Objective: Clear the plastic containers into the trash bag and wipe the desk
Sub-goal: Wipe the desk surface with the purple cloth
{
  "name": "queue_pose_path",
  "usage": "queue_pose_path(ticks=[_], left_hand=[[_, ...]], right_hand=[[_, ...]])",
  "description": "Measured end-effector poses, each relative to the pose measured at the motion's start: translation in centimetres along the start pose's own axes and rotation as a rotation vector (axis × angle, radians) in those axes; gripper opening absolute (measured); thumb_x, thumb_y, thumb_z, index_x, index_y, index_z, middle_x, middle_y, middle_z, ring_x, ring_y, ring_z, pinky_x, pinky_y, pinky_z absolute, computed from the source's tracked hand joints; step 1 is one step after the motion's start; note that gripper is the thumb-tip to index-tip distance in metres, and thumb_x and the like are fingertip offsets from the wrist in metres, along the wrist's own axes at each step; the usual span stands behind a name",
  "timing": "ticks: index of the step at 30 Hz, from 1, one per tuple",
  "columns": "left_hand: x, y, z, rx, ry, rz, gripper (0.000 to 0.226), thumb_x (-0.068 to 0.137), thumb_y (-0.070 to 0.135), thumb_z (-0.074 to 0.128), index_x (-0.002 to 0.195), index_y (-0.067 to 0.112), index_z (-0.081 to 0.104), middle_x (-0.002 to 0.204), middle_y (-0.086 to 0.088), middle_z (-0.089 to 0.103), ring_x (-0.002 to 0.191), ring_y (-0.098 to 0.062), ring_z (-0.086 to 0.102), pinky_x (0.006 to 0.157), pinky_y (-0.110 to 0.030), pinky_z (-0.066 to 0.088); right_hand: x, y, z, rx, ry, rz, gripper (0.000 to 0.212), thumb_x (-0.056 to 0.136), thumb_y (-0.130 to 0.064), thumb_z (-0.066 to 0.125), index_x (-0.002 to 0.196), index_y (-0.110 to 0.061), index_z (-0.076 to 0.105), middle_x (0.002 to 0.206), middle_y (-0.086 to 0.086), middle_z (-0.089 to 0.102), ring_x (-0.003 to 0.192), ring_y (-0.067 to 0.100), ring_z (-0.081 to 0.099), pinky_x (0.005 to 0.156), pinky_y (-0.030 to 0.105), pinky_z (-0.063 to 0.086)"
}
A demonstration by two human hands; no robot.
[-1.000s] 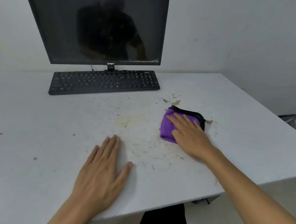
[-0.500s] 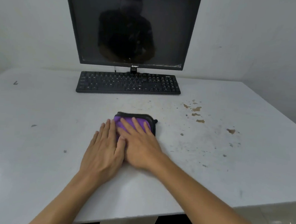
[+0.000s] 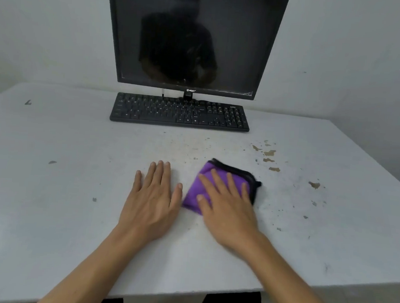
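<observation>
A folded purple cloth (image 3: pixel 195 193) with a black hem lies on the white desk (image 3: pixel 61 189) in front of the keyboard. My right hand (image 3: pixel 225 210) presses flat on top of the cloth, fingers spread, covering most of it. My left hand (image 3: pixel 151 202) rests palm down on the bare desk just left of the cloth, holding nothing. Brown stains (image 3: pixel 268 156) and small specks mark the desk to the right of the cloth. No plastic containers or trash bag are in view.
A black keyboard (image 3: pixel 180 113) sits at the back middle of the desk, with a dark monitor (image 3: pixel 195 37) standing behind it against the white wall. The desk's front edge (image 3: pixel 184 292) runs close below my forearms.
My right hand has slid the cloth to the right, away from my left hand, after sweeping it leftward before. My left hand stays flat on the desk.
</observation>
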State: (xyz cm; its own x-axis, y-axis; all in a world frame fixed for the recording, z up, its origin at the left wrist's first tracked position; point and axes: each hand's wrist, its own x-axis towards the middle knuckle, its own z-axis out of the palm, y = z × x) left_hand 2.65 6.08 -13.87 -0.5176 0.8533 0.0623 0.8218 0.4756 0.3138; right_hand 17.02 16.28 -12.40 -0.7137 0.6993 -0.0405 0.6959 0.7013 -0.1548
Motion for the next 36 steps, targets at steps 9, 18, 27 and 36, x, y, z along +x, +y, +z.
queue_pose_path(ticks=[9, 18, 27, 36], left_hand=[[1.8, 1.1, 0.5, -0.043, -0.023, 0.008, 0.081, 0.093, 0.060, 0.001, 0.161, 0.017, -0.009, 0.170, 0.000, -0.007, 0.156, -0.013, -0.011, 0.126, -0.039, -0.006], [2.8, 3.8, 1.2, -0.019, -0.072, 0.111, 0.070, 0.104, 0.050, 0.010, 0.161, 0.015, -0.008, 0.170, 0.001, -0.009, 0.155, -0.013, -0.012, 0.126, -0.042, -0.007], [3.0, 8.6, 2.6, -0.100, -0.093, 0.145, 0.079, 0.093, 0.057, -0.003, 0.161, 0.018, -0.003, 0.171, 0.001, -0.002, 0.156, -0.013, -0.009, 0.126, -0.039, -0.005], [3.2, 10.0, 3.2, 0.081, -0.112, 0.104, 0.076, 0.101, 0.057, 0.011, 0.161, 0.014, -0.003, 0.170, -0.006, -0.009, 0.156, -0.026, -0.012, 0.125, -0.050, -0.004]], right_hand=[[11.5, 0.1, -0.2, 0.071, -0.008, -0.094, 0.060, 0.101, -0.062, 0.015, 0.158, -0.045, 0.011, 0.170, -0.011, -0.001, 0.156, 0.022, -0.003, 0.124, 0.053, -0.005], [4.4, 8.9, -1.3, 0.040, 0.035, 0.296, 0.059, 0.104, -0.051, 0.012, 0.161, -0.037, 0.004, 0.170, -0.007, -0.004, 0.156, 0.025, -0.003, 0.125, 0.052, -0.004], [4.4, 6.3, -1.2, 0.016, -0.026, -0.008, 0.057, 0.106, -0.050, 0.019, 0.160, -0.040, 0.004, 0.169, -0.012, -0.008, 0.156, 0.025, -0.011, 0.124, 0.053, -0.003], [9.6, 17.8, -3.5, 0.072, -0.020, 0.292, 0.060, 0.102, -0.058, 0.016, 0.159, -0.042, 0.010, 0.170, -0.011, -0.002, 0.156, 0.025, -0.001, 0.124, 0.050, -0.001]])
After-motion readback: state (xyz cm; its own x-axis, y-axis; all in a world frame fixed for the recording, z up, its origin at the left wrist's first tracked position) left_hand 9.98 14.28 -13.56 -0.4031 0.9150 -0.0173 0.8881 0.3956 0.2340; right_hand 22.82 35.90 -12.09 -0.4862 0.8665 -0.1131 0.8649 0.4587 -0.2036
